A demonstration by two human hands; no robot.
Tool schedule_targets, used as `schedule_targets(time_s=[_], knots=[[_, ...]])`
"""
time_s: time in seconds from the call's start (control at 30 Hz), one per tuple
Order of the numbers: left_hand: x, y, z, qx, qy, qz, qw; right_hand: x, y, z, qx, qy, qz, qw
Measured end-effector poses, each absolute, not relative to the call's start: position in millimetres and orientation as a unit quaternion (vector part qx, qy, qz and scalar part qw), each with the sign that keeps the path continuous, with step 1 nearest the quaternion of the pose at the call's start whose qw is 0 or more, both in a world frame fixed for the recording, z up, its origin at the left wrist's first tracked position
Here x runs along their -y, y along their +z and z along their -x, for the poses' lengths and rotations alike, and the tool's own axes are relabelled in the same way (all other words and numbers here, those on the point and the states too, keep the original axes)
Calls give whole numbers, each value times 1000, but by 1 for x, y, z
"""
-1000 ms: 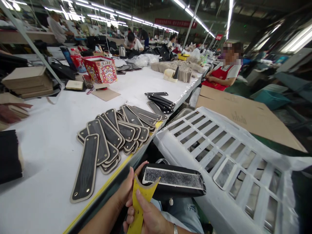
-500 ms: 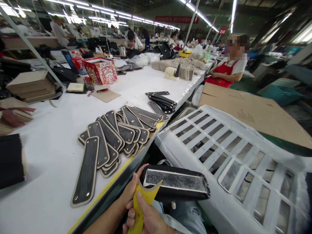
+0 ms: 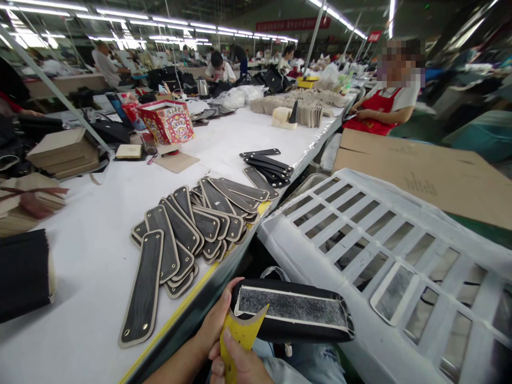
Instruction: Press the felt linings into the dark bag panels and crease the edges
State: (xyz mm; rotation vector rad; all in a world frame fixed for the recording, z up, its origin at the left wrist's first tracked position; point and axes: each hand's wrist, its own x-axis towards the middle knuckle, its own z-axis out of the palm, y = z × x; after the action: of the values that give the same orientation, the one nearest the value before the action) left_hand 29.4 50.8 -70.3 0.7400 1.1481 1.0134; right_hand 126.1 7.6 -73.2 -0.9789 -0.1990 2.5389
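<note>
A black padded piece (image 3: 288, 333) with a grey textured strip framed in white lies over my lap at the bottom centre. My left hand (image 3: 218, 320) grips its left end, the fingertips at the upper corner. In my right hand (image 3: 242, 365) is a yellow sheet (image 3: 242, 333) with a curved, pointed top edge, which overlaps the strip's left end. Part of my left hand is hidden behind the sheet and my right hand. On the white table, dark strips with beige edges and metal studs (image 3: 148, 288) are heaped to the left.
A white slatted rack (image 3: 384, 245) fills the right side, a small grey panel (image 3: 394, 293) on it. Behind it lies cardboard (image 3: 424, 170). The white table (image 3: 92, 250) bears a red patterned box (image 3: 172, 125) and black straps (image 3: 266, 165). A person in a red apron (image 3: 372, 114) sits beyond.
The view has shifted slightly, so the table items appear a little further right. Both hands keep their holds, and the black piece sits slightly lower and further right in the picture.
</note>
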Motion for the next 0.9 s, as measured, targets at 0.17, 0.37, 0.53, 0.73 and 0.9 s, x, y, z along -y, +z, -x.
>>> schedule_targets(time_s=[0.17, 0.37, 0.53, 0.73, 0.9], knots=[[-52, -63, -32, -512, 445, -336, 653, -12, -67, -129, 55, 903, 372, 209], [-53, -61, -35, -531, 447, -327, 641, -24, -45, -137, 76, 911, 371, 163], [-52, -55, -37, -559, 441, -331, 619, -22, -42, -139, 46, 904, 388, 175], [-51, -55, -39, -565, 441, -320, 620, -23, -48, -147, 68, 913, 375, 148], [-51, -57, -40, -562, 451, -306, 622, -30, -47, -155, 102, 912, 372, 141]])
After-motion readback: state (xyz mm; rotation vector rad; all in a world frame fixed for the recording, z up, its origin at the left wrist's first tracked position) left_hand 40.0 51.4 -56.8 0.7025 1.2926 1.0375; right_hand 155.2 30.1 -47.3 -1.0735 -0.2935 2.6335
